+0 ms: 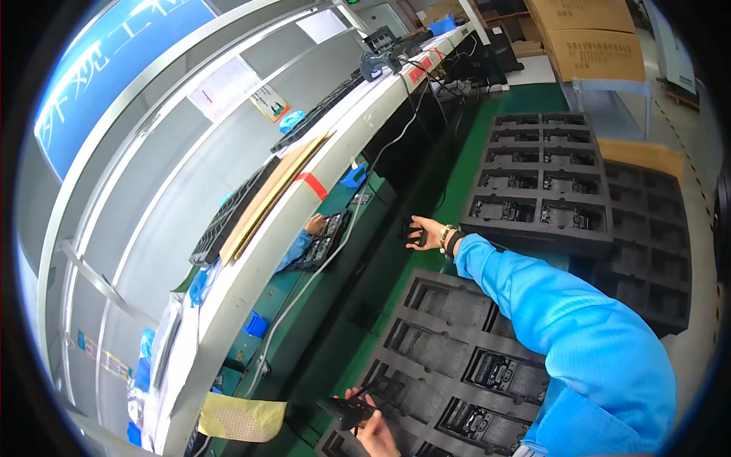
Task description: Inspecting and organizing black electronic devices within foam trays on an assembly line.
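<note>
While the right hand (423, 233) gripped a small black part (413, 232) out ahead, the left hand (371, 426) pinched a black module (346, 411) just above the near foam tray (426, 335); seating it squarely likely needed care.

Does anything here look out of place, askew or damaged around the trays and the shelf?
A brown cardboard sheet lies askew on the white shelf, one end jutting past the edge. The black moulded foam trays sit stacked squarely; no damage is visible.

Before us the near tray (457, 358) on the bench, a second tray (544, 183) behind it, our right hand (423, 233) between them, our left hand (369, 426) at the near tray's edge, shelf (304, 206) to our left, boxes (594, 38) behind.
</note>
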The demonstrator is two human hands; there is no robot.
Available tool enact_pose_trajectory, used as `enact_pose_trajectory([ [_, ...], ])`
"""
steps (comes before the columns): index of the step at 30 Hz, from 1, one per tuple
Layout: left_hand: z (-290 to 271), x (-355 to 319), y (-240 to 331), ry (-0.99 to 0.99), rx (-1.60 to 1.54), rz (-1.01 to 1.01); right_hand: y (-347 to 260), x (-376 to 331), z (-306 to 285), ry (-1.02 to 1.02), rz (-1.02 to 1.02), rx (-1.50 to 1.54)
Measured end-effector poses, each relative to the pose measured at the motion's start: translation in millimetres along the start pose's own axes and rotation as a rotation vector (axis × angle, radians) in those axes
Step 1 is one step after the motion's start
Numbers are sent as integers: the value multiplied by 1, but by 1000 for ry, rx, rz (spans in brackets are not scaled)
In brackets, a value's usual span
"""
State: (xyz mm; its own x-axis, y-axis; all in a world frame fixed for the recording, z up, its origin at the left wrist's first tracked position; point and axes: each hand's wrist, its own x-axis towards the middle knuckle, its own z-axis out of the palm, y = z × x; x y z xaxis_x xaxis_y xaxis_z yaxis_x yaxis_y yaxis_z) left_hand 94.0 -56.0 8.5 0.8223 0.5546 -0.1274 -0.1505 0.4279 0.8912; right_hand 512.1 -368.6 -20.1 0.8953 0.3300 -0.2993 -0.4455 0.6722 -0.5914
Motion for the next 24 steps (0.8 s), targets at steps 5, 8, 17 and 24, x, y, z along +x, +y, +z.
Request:
enact_pose_trajectory([
  [5, 29, -18, 12, 39, 108, -40, -8, 28, -56, 115, -198, 184],
  [8, 34, -18, 14, 64, 128, -63, -8, 36, -72, 364, -331, 154],
  [17, 25, -13, 8, 50, 178, -39, 19, 40, -48, 144, -578, 332],
  [24, 31, -18, 11, 55, 134, -29, 23, 62, -64, 375, -666, 266],
])
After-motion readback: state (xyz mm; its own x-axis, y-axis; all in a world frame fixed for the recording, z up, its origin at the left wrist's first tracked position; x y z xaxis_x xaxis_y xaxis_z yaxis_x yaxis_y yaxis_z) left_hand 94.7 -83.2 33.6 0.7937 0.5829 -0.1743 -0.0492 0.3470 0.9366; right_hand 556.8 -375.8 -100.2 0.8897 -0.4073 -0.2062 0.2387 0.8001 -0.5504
